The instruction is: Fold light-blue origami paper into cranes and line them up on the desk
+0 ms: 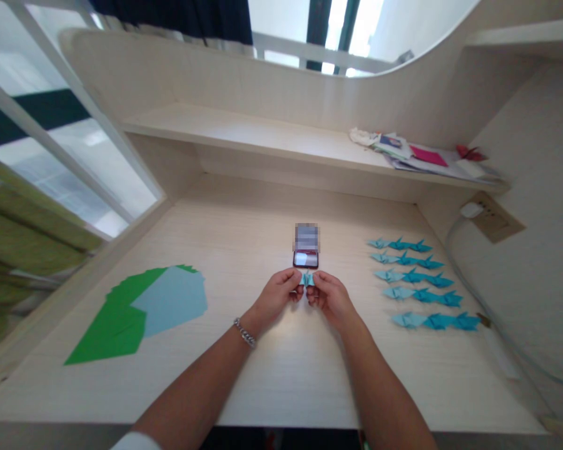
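A small light-blue origami crane is held between my two hands over the middle of the desk. My left hand pinches its left side between thumb and fingers. On the other side, my right hand grips it the same way. The fingertips cover both ends of the paper. Just beyond the hands a phone lies on the desk, its upper part blurred out. Rows of blue folded paper cranes stand at the right, going from pale to deeper blue.
Fanned green paper sheets and light-blue sheets lie at the left. A shelf crosses the back, with papers at its right end. A cable runs from a wall socket along the right wall.
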`<state>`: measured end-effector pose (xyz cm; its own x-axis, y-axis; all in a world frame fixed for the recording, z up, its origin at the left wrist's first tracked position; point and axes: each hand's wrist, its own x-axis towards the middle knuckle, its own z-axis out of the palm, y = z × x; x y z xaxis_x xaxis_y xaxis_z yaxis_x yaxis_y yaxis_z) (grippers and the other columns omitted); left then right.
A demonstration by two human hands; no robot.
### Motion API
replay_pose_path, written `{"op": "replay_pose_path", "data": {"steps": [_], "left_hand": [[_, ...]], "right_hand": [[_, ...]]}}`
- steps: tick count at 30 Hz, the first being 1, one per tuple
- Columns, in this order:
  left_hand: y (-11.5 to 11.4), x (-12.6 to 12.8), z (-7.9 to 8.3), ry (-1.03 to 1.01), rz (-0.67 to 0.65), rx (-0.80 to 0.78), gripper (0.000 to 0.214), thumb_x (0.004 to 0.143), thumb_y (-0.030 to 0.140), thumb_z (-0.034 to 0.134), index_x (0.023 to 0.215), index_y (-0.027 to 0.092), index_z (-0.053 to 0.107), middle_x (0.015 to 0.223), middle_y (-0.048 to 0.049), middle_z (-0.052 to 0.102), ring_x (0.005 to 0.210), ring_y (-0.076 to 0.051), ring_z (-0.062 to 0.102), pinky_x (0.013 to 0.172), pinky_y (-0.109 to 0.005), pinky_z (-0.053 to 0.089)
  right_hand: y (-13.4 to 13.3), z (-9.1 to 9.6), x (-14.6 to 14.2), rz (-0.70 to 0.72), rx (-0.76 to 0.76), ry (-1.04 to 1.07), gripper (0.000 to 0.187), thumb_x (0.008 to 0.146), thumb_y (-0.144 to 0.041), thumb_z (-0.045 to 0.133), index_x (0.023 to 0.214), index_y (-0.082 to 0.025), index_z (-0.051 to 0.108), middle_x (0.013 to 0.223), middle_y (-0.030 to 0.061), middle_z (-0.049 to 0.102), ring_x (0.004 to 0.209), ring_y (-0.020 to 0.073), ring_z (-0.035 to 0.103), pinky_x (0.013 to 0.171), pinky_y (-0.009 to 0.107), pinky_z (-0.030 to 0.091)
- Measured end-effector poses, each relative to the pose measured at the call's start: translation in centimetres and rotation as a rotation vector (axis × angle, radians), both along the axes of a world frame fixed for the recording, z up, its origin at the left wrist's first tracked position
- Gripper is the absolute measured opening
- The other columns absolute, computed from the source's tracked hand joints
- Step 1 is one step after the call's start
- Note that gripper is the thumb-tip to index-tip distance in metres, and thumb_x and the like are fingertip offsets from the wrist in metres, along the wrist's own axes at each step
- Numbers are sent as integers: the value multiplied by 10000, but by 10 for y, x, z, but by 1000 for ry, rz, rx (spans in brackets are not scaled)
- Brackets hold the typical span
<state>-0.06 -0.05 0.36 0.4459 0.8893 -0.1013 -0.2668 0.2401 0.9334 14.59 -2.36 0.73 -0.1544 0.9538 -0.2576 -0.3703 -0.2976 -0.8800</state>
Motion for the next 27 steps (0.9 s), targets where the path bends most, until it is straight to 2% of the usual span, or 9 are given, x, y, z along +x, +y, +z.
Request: {"op": "replay_pose_path", "data": {"steps": [4,9,12,16,18,22,27], "left_hand": [[-3,3,3,-183,5,-115,300,781,426,621,766,130,569,630,-11,540,542,-92,488,513,-214,391],[-5,4,3,-301,-3,-155,275,798,390,618,835,119,587,712,-44,586,588,-100,518,587,-237,418],[-3,2,4,-206,25,-94,281,792,404,615,783,124,583,660,-24,568,568,-101,503,565,-230,396],[0,-2,7,155,94,164,302,799,397,590,653,135,562,554,13,525,525,-97,460,535,-221,350],[0,-3,9,250,94,229,319,809,402,564,633,136,560,544,13,529,520,-101,459,534,-226,346],[-1,-2,8,258,22,181,347,811,429,548,632,132,563,527,8,532,487,-101,459,503,-230,337],[-1,-1,3,141,-35,68,331,797,423,584,646,129,558,544,-2,542,469,-91,463,480,-222,335]], "right_hand": [[-1,4,-2,-37,-33,159,197,739,-345,660,743,-171,567,571,-6,530,468,99,465,442,208,383],[-1,5,-2,-14,-45,335,176,726,-282,691,764,-141,593,561,-7,543,472,80,479,442,176,394],[0,3,0,-15,-37,301,189,724,-299,695,758,-144,592,551,-11,548,462,78,481,437,175,393],[0,1,4,-34,-4,60,237,728,-371,679,730,-155,581,544,-16,557,439,79,474,413,182,367],[1,0,6,-25,4,-55,262,727,-401,673,736,-154,586,542,-21,557,429,75,467,404,180,351],[0,-2,6,17,36,-121,287,727,-425,669,731,-152,580,533,-29,549,424,70,464,404,176,338],[1,-3,5,27,16,-41,253,747,-384,665,733,-152,566,528,-30,545,409,62,456,395,165,328]]}}
